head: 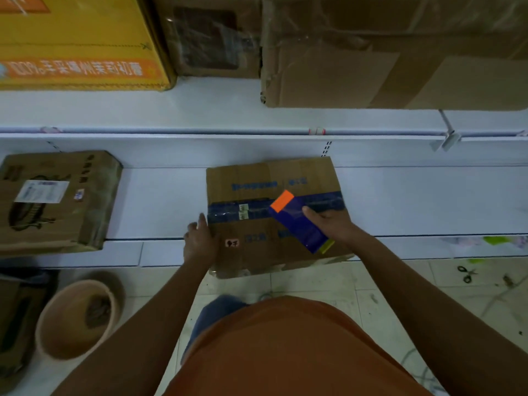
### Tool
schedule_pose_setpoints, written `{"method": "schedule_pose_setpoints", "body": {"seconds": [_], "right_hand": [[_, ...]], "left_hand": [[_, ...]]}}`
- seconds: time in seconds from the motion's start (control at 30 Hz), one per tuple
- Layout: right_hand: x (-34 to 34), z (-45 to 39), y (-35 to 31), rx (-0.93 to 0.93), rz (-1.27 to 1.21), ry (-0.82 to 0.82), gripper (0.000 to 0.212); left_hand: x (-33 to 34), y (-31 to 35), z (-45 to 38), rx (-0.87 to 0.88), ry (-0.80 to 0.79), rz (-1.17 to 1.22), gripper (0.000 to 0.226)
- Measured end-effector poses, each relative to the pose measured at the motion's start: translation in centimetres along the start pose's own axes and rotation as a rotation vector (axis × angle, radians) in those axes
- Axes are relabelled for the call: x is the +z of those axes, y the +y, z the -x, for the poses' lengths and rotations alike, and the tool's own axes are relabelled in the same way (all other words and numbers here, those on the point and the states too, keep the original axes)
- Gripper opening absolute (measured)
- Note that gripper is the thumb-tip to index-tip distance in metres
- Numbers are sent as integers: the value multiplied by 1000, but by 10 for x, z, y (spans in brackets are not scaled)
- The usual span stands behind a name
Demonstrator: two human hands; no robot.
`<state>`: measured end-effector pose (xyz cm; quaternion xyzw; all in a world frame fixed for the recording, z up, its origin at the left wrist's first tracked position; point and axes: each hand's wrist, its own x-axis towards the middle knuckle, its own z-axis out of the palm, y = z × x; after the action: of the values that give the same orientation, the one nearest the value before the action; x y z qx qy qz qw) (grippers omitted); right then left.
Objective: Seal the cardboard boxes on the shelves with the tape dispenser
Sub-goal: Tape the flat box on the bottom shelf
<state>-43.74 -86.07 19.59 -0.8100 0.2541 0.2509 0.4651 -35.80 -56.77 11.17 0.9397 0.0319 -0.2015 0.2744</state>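
One head-worn wide-angle view looks steeply down, close over the white shelf (160, 195) and tiled floor (400, 295).

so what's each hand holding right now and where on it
Right hand grips the blue tape dispenser along its side; left hand holds nothing, resting on the box edge.

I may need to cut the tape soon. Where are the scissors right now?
In the head view the scissors lie on the tiled floor at far right, just below the lower shelf's front edge, right of the right hand.
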Motion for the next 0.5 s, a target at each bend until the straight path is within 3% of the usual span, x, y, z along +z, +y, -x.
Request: {"method": "schedule_pose_setpoints", "body": {"seconds": [0.07,0.17,0.27,0.37,0.5], "right_hand": [[8,-4,-11,-12,63,-43,80],[22,-10,-31,-79,98,-101,82],[42,-16,-52,-153,186,-123,81],[56,-21,-68,-184,247,-129,77],[67,-21,-84,-180,362,-156,72]], "left_hand": [[-7,15,19,228,144,-19,57],[-16,37,45,528,138,123,60],[-21,40,45,583,184,126,66],[-31,26,34,647,282,-106,65],[-37,15,27,793,434,-185,38]]}}
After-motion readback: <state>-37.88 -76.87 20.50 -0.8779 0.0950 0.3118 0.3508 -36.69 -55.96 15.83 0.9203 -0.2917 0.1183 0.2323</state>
